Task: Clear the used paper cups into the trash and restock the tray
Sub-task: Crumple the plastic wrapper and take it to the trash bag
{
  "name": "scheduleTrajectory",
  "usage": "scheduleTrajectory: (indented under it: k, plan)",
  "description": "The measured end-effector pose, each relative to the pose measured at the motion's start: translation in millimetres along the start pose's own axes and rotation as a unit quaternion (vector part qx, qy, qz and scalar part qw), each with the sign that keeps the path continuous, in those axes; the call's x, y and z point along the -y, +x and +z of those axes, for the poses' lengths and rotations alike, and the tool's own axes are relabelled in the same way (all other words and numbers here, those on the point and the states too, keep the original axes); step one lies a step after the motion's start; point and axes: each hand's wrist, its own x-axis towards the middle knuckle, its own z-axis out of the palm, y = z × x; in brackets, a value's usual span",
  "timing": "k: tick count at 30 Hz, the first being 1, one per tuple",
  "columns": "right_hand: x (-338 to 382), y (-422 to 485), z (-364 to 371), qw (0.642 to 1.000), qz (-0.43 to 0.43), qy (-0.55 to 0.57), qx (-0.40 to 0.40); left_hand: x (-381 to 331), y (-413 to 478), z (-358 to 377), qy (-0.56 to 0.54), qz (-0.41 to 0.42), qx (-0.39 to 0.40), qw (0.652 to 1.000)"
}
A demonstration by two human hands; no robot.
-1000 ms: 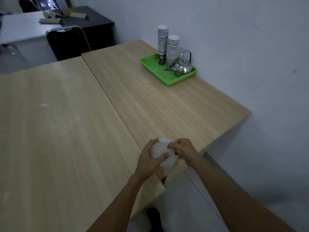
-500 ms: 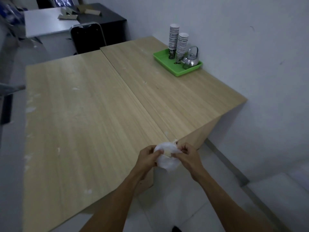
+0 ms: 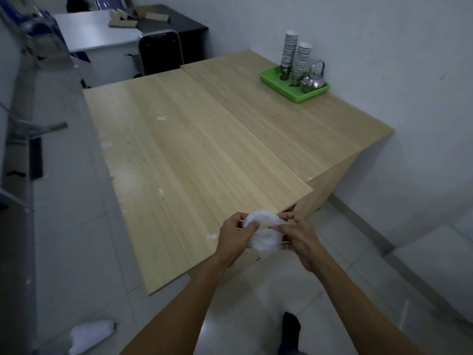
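**Two hands hold a white crumpled bundle at the bench corner**

The soft white crumpled bundle (image 3: 263, 234), whether bag or crushed cups I cannot tell, sits between the left hand (image 3: 236, 239), curled round its left side, and the right hand (image 3: 298, 238), pinching its right edge, just over the near corner of the pale wooden bench (image 3: 204, 149). Far ahead and right of the hands stands the green plastic tray (image 3: 277, 86) with two tall stacks of paper cups (image 3: 297, 60). No trash bin shows. If the pinch loosens, the bundle could drop to the floor.
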Motion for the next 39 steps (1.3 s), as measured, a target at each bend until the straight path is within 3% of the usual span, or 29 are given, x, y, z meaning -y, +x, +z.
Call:
scheduleTrajectory:
  k: [9,22,28,33,39]
  plan:
    - [-13.8,-33.4,64.7,1.0,0.001,-0.008,0.026,7.2,-47.1,-75.5,-0.094,-0.114,0.014,0.989]
    - [-22.7,-22.9,134.5,0.995,0.013,-0.022,0.091,41.2,-47.1,-142.1,-0.114,-0.113,-0.107,0.981]
    - [-31.8,-12.4,182.0,0.998,0.017,-0.013,0.056,55.0,-35.1,-182.7,-0.14,-0.129,-0.093,0.977]
    - [-32.6,-4.3,249.7,1.0,0.014,-0.001,0.019,68.8,-11.8,-249.3,-0.115,-0.182,-0.031,0.976]
    - [-29.3,7.2,316.1,1.0,0.024,-0.001,0.01,74.8,14.0,-316.6,-0.089,-0.147,-0.028,0.985]
